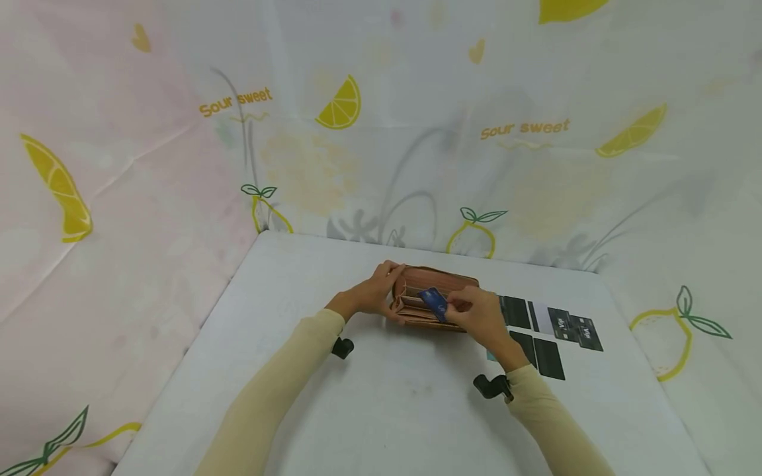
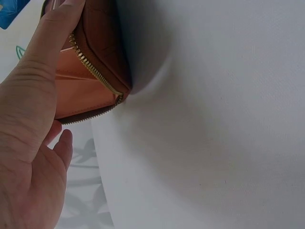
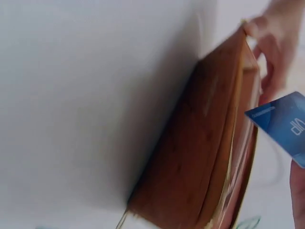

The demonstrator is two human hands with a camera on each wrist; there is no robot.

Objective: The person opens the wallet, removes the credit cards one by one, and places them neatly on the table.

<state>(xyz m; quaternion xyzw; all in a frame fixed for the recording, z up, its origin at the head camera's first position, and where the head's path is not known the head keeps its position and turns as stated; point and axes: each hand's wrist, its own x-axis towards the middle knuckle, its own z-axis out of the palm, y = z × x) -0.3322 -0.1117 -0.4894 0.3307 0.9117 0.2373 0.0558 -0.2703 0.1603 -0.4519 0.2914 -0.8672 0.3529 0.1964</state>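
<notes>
A brown zip wallet stands unzipped on the white table, its inner pockets facing up. My left hand grips its left end; in the left wrist view the thumb lies over the edge beside the brass zipper. My right hand pinches a blue card by one corner above the wallet's mouth. In the right wrist view that card shows white lettering and overlaps the wallet's opening.
Several dark cards lie on the table right of the wallet, among them a black card and a card with VIP lettering. A light blue edge shows beside my right wrist. Lemon-printed cloth hangs behind the white table.
</notes>
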